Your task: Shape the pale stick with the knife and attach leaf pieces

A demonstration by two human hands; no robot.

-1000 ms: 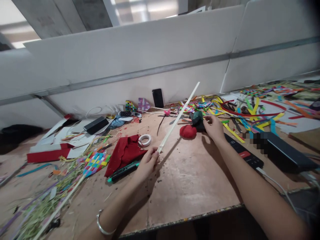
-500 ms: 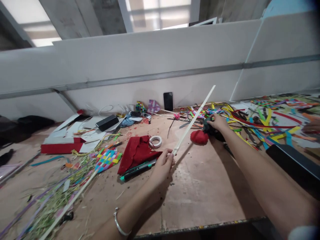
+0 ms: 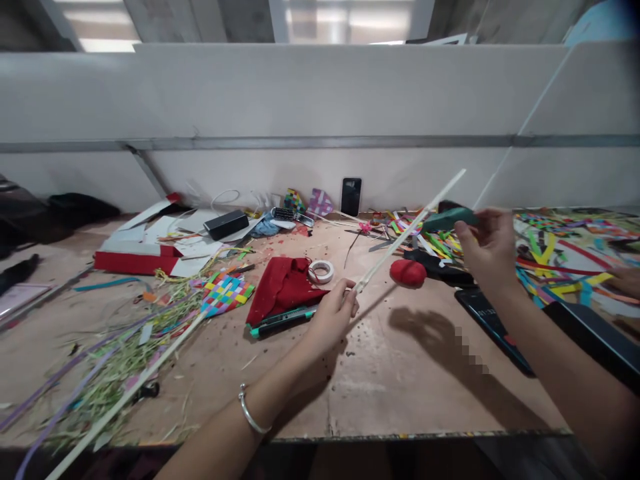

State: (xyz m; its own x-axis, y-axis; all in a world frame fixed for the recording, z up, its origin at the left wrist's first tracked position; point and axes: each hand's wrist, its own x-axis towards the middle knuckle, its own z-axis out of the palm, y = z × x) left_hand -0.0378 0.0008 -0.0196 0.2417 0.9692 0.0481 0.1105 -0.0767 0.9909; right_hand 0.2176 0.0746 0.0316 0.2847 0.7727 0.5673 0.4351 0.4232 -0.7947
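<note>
My left hand (image 3: 336,307) is closed around the lower end of a thin pale stick (image 3: 405,237), which slants up to the right over the table. My right hand (image 3: 493,243), raised above the table's right side, grips a dark green piece (image 3: 450,219) of something whose kind I cannot make out. Below and left of it lies a red rounded lump (image 3: 409,273), beside a black item (image 3: 440,268). Near my left hand are a red cloth (image 3: 277,287), a roll of white tape (image 3: 321,271) and a black-and-green cutter-like tool (image 3: 283,322).
A woven multicoloured piece (image 3: 227,293) on a long pale stick lies among straw-like strips (image 3: 120,380) at left. Coloured strips (image 3: 550,247) cover the right. One phone (image 3: 351,196) leans on the partition; another (image 3: 490,327) lies beneath my right arm. Another person's hand (image 3: 627,280) shows far right.
My right hand has risen from beside the red lump and moved right, carrying the dark green piece. My left hand still holds the stick. The view has levelled and shifted slightly.
</note>
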